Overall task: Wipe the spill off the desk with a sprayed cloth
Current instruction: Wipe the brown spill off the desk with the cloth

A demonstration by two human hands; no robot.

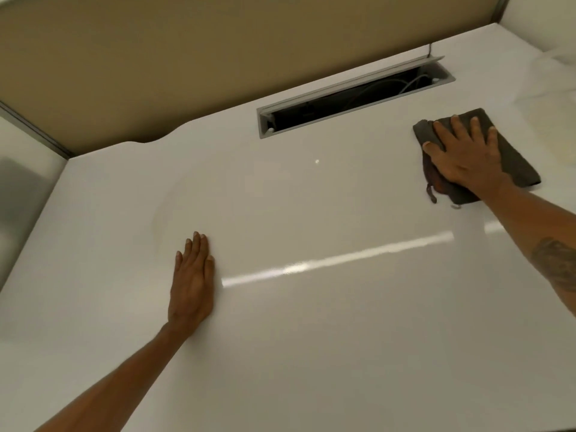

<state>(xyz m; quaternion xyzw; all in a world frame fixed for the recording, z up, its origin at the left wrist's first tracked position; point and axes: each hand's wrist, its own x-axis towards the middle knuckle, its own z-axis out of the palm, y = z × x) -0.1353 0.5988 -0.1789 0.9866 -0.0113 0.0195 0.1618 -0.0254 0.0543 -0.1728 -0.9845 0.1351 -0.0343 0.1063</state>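
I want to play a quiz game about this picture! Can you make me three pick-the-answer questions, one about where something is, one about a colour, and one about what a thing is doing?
1. Where is the cloth?
A. under the right hand
B. under the left hand
C. inside the cable slot

2. What colour is the cloth?
A. yellow
B. dark grey
C. white

3. How is the cable slot's lid?
A. open
B. shut
C. missing

Answers:
1 A: the right hand presses flat on the cloth; the left hand lies on the bare desk.
2 B: it looks dark grey.
3 A: the cable slot shows wires beneath its raised lid.
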